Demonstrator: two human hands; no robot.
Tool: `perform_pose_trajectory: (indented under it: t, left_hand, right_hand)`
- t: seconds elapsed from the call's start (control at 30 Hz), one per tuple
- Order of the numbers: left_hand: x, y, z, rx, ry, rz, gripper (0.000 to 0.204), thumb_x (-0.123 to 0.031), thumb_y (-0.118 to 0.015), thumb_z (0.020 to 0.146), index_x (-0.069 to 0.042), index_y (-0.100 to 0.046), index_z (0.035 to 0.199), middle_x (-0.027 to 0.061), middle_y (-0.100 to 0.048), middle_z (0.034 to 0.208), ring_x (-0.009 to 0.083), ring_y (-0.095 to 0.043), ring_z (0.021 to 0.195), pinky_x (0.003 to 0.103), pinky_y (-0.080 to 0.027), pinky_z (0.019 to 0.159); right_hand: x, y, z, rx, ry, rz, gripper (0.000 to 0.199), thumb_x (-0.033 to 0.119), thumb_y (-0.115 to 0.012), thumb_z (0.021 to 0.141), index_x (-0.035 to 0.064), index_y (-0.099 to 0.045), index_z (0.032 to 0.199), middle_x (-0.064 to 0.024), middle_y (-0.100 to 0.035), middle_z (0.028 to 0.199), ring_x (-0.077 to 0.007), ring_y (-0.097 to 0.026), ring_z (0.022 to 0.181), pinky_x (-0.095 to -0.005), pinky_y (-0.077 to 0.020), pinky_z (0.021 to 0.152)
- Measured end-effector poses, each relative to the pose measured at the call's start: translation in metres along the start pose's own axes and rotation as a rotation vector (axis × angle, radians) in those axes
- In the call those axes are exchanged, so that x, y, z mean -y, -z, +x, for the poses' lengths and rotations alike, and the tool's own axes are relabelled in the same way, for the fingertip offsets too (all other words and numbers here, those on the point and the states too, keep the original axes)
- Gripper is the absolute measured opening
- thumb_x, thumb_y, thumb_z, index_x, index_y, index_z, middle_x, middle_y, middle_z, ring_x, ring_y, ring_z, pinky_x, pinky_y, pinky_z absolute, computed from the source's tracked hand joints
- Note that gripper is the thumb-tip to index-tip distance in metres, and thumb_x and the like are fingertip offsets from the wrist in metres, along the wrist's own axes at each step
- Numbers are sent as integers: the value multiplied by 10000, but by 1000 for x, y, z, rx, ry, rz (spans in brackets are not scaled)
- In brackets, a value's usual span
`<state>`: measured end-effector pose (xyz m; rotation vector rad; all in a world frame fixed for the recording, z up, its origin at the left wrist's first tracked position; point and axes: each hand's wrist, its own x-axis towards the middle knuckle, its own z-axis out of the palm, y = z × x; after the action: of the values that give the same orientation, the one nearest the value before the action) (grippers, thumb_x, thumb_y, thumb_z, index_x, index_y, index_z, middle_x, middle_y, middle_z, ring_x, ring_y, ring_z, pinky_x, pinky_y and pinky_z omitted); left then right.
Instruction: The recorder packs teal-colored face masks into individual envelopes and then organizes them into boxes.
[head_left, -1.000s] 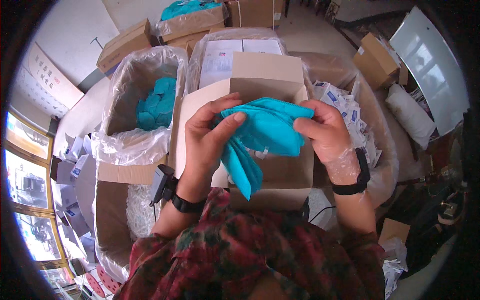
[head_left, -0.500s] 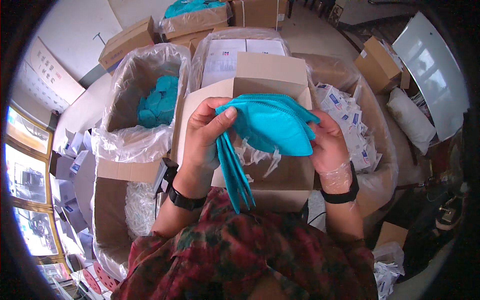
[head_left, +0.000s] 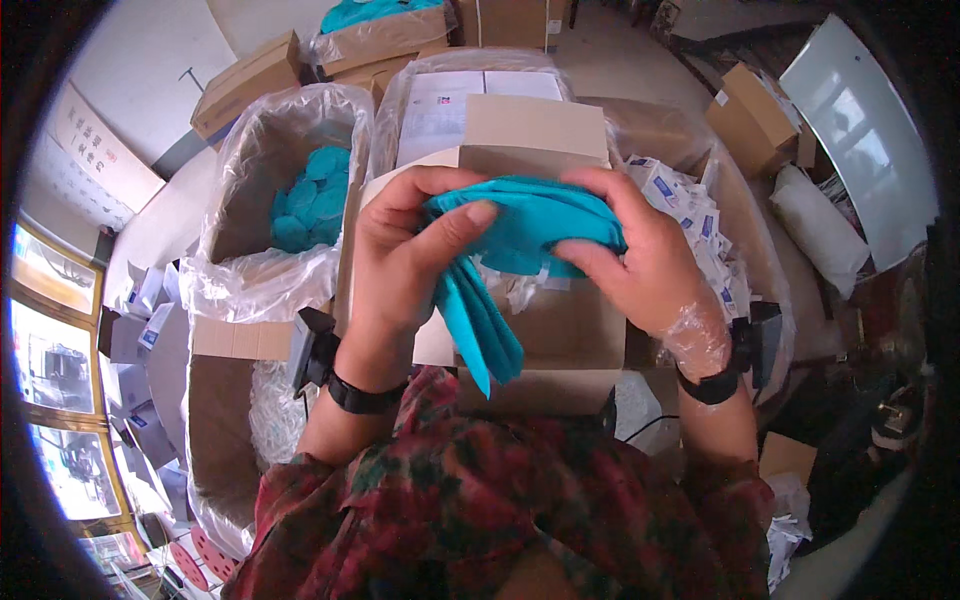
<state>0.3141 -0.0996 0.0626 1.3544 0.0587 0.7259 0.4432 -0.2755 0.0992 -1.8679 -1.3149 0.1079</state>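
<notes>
A stack of teal folded face masks (head_left: pixel 535 225) is held level between my hands, with whitish straps hanging below it. My left hand (head_left: pixel 400 245) grips the stack's left end, thumb on the near face. More teal masks fan downward from under that hand. Around the right end, my right hand (head_left: pixel 655 255) is closed, thumb in front and fingers over the top edge. Beneath both hands stands an open cardboard box (head_left: pixel 575 335); the masks hide part of its inside.
At left, a plastic-lined box (head_left: pixel 230 215) contains loose teal masks, and a lower carton (head_left: pixel 215 420) holds clear plastic. On the right, a large lined box (head_left: pixel 765 270) has many small white packets (head_left: pixel 690 215). White printed cartons (head_left: pixel 430 110) stand behind.
My right hand has shifted from the stack's right tip to a grip around it, fingers now over the top. The stack looks more squeezed, and the hanging masks have swung slightly right.
</notes>
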Motion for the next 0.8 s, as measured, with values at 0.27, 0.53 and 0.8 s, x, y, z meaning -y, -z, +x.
perform_pose_trajectory:
  t: [0.27, 0.53, 0.8]
  left_hand:
    - [6, 29, 7, -188, 88, -248, 202, -137, -629, 901, -25, -594, 1067, 106, -682, 958, 32, -466, 500, 181, -385, 438]
    - [16, 30, 7, -288, 162, -161, 162, -227, -568, 957, -73, -604, 925, 32, -647, 860, 30, -506, 601, 179, -415, 480]
    - [33, 5, 26, -503, 29, -175, 287, -304, -661, 913, -26, -635, 979, 43, -639, 966, 109, -567, 875, 251, -444, 768]
  right_hand:
    - [-39, 21, 15, -56, -170, 555, 365, 125, -686, 817, 55, -545, 1147, -147, -663, 979, -234, -655, 883, -361, -509, 770]
    - [-65, -1, 17, 54, -217, 71, 268, 114, -646, 817, 30, -523, 1040, -159, -623, 871, -254, -632, 831, -383, -490, 728]
    - [-24, -24, 9, 60, -134, 132, 267, 156, -643, 857, 36, -507, 1053, -166, -620, 885, -245, -628, 824, -372, -488, 728]
